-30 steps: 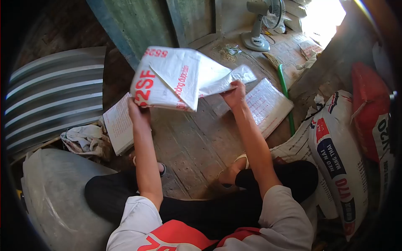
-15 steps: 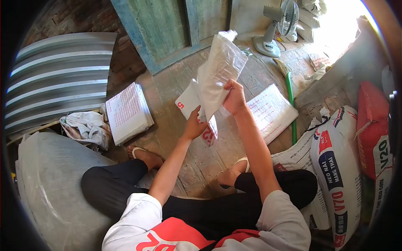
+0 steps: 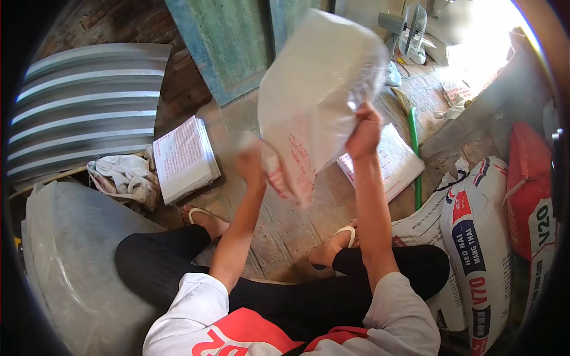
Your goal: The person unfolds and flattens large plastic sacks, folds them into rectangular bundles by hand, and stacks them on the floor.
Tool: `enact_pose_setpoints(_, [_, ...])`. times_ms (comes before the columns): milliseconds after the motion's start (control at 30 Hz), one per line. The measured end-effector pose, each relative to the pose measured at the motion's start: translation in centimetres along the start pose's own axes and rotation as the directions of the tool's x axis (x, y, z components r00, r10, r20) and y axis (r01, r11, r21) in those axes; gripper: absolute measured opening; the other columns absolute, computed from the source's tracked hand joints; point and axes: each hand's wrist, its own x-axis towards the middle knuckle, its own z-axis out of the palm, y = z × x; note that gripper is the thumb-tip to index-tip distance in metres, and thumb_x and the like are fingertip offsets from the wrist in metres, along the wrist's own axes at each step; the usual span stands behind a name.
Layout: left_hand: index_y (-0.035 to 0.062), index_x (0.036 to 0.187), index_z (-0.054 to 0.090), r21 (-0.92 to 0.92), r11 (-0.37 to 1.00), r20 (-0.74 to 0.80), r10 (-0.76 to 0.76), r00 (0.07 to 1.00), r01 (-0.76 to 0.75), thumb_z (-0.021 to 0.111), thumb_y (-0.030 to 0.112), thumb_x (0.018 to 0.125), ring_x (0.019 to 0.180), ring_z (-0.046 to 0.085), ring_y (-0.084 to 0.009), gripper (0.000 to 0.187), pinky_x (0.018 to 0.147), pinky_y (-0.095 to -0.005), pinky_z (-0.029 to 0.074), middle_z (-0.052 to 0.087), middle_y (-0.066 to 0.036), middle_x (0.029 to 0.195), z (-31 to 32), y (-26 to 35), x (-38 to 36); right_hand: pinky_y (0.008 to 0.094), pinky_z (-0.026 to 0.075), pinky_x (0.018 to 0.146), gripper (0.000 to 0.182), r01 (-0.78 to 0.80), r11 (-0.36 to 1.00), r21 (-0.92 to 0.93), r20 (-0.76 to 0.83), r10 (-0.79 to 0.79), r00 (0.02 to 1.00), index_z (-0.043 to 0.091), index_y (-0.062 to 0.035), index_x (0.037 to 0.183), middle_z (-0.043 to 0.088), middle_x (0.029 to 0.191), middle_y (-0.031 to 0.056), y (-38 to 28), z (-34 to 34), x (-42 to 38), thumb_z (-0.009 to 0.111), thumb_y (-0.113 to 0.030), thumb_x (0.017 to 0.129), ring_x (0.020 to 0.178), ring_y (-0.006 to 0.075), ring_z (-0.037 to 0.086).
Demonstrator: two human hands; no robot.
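With both arms raised, our right hand (image 3: 364, 132) clamps the white sack's (image 3: 317, 89) upper edge, our blurred left hand (image 3: 252, 163) grips its lower corner, the sack ballooning above both grips.

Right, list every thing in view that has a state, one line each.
white sack: lifted off the floor, held by both hands, blurred
left hand: gripping the sack's lower edge
right hand: gripping the sack's right side
left stack of sacks: flat, piled on the floor
right stack of sacks: flat on the floor
fan: upright; running or not, cannot tell
filled sack: full, lying
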Motion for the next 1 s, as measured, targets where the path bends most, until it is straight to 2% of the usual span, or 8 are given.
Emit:
enact_pose_setpoints(200, [-0.0033,0.100,0.061,-0.140,0.989,-0.576,-0.042,0.816,-0.048,0.054,0.014,0.094,0.084,0.066,-0.0226,0.020,0.073,-0.0354,0.055,0.067,-0.014,0.099,-5.6,-1.2,4.6,0.0504,0.042,0.109,0.056,0.157,0.982,0.101,0.167,-0.172,0.971,0.053,-0.0010,0.133,0.062,0.129,0.0145,-6.4,-1.2,-0.6,0.042,-0.012,0.080,0.120,0.0338,0.058])
enact_pose_setpoints(367, [-0.0034,0.135,0.036,-0.124,0.934,-0.698,-0.322,0.640,0.334,0.051,0.007,0.089,0.102,0.065,-0.0375,0.050,0.082,-0.0450,0.057,0.057,-0.026,0.123,-8.9,-5.8,1.3,0.0483,0.044,0.106,0.046,0.218,0.970,-0.104,-0.094,-0.227,0.969,0.058,0.0003,0.122,0.063,0.118,0.0126,-7.8,-2.3,-0.4,0.046,-0.010,0.078,0.115,0.0315,0.059])
enact_pose_setpoints(467, [-0.0028,0.140,0.032,0.400,0.582,-0.882,0.034,0.471,0.707,0.058,0.008,0.082,0.117,0.053,-0.0408,0.065,0.096,-0.0480,0.047,0.050,-0.026,0.130,-8.7,-8.3,-1.5,0.0417,0.049,0.092,0.030,0.143,0.889,-0.435,-0.284,-0.286,0.915,0.060,-0.0019,0.106,0.062,0.100,0.0074,-8.3,-7.6,1.1,0.050,-0.009,0.078,0.096,0.0256,0.061])
enact_pose_setpoints(500, [-0.0038,0.143,0.034,0.471,0.580,-0.855,0.114,0.507,0.664,0.067,0.013,0.074,0.125,0.042,-0.0412,0.078,0.103,-0.0465,0.037,0.043,-0.025,0.134,-8.5,-8.2,-2.7,0.0393,0.051,0.086,0.025,0.093,0.841,-0.533,-0.324,-0.305,0.896,0.060,-0.0031,0.101,0.061,0.094,0.0054,-8.4,-9.7,1.8,0.052,-0.010,0.079,0.088,0.0235,0.062])
enact_pose_setpoints(600, [-0.0031,0.133,0.050,0.680,0.719,-0.116,0.298,0.948,-0.143,0.071,0.016,0.072,0.122,0.047,-0.0397,0.067,0.100,-0.0467,0.040,0.050,-0.024,0.129,-10.3,-11.9,-4.9,0.0350,0.050,0.071,0.014,-0.127,0.660,-0.740,-0.395,-0.274,0.877,0.058,-0.0068,0.092,0.055,0.082,0.0018,-7.2,-9.6,1.9,0.055,-0.012,0.079,0.072,0.0188,0.057])
enact_pose_setpoints(733, [0.0066,0.113,0.067,0.595,0.658,0.696,-0.135,0.705,-0.461,0.076,0.020,0.071,0.113,0.054,-0.0337,0.044,0.099,-0.0475,0.044,0.061,-0.013,0.114,-6.1,-8.5,-8.2,0.0357,0.052,0.071,0.021,-0.110,0.680,-0.725,-0.359,-0.238,0.902,0.061,-0.0050,0.099,0.062,0.089,0.0055,-4.1,-7.0,1.7,0.059,-0.020,0.084,0.079,0.0202,0.063])
enact_pose_setpoints(900, [0.0134,0.111,0.069,0.540,0.584,0.780,-0.077,0.621,-0.606,0.077,0.024,0.074,0.113,0.054,-0.0328,0.039,0.098,-0.0450,0.045,0.062,-0.010,0.114,-5.1,-8.1,-10.5,0.0388,0.053,0.083,0.045,-0.103,0.727,-0.679,-0.316,-0.163,0.935,0.055,-0.0016,0.123,0.065,0.112,0.0097,-2.3,-2.3,0.4,0.061,-0.034,0.093,0.098,0.0242,0.066])
enact_pose_setpoints(1000, [0.0153,0.108,0.071,0.531,0.528,0.809,-0.081,0.582,-0.664,0.076,0.026,0.077,0.109,0.057,-0.0304,0.033,0.094,-0.0429,0.047,0.064,-0.009,0.108,-5.8,-8.2,-9.8,0.0380,0.053,0.068,0.046,-0.035,0.721,-0.692,-0.269,-0.211,0.940,0.056,-0.0028,0.120,0.063,0.104,0.0103,-1.3,-1.5,0.3,0.056,-0.039,0.093,0.085,0.0215,0.065])
